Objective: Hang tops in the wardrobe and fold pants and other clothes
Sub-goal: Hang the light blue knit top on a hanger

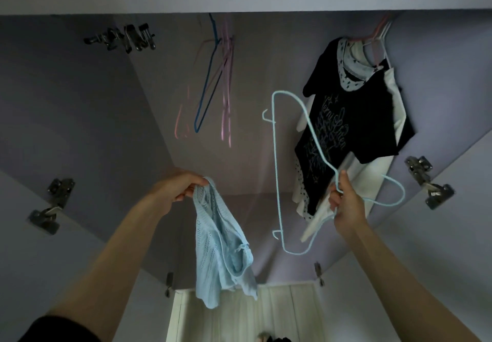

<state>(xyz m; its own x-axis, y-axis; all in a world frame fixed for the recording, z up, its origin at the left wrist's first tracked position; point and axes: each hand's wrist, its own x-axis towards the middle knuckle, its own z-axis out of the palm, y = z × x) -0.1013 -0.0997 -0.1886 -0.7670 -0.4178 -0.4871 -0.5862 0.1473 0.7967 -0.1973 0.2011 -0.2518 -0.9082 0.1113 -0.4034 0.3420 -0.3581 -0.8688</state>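
Observation:
My left hand [181,186] pinches the top edge of a light blue knit top [218,245], which hangs limp in front of the open wardrobe. My right hand [346,203] grips a light blue wire hanger [277,171] near its neck, holding it turned sideways with its hook pointing right. The hanger and the top are apart, with a gap between them. Both hands are raised inside the wardrobe opening.
A black printed T-shirt [354,126] and white garments hang on hangers at the right of the wardrobe. Several empty blue and pink hangers [213,80] hang at the middle. Door hinges [426,182] sit on both sides. Metal clips [125,38] hang at the upper left.

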